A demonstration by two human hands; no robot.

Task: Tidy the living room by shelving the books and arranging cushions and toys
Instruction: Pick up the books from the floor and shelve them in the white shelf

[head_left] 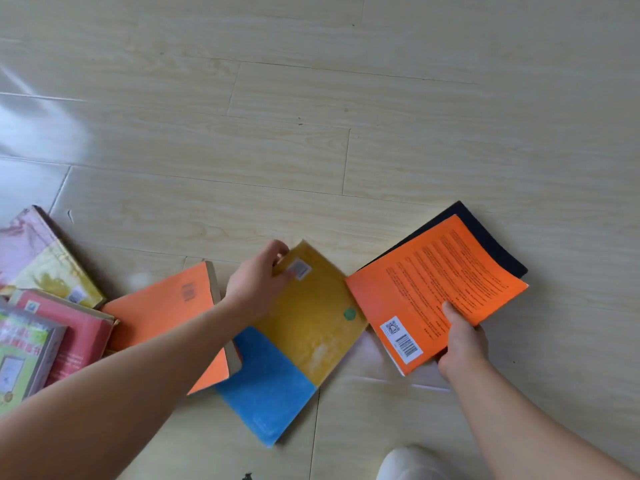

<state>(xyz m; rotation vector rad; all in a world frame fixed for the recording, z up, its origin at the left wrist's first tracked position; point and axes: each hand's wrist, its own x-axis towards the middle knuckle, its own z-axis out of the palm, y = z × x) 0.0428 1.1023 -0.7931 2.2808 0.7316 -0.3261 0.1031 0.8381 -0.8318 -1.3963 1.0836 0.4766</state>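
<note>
Nearest you, at the bottom right edge, a white rounded shape (408, 464) is poking into view; you cannot tell what it is. Both your bare forearms are reaching out over the pale wooden floor (311, 116), where the books are lying scattered.

Your right hand (462, 339) is clamping the near edge of the orange book with printed text (436, 289), thumb pressing on its cover beside the barcode labels, the other fingers hidden underneath. That book is lying on top of a dark navy book (491, 237), whose far corner is sticking out beyond it.

Your left hand (258, 282) is lying on the yellow and blue book (304, 334) in the middle, fingers curling over its far left edge near a small barcode sticker; the grip is closing on that edge. This book's right corner is just beside the printed orange one.

Under your left forearm a plain orange book (166, 306) is lying flat, its near right corner touching the yellow and blue one.

At the near left, a green book (20, 351) is resting on a red book (83, 334), and farther back a pink and yellow book (41, 261) is lying at an angle.
</note>
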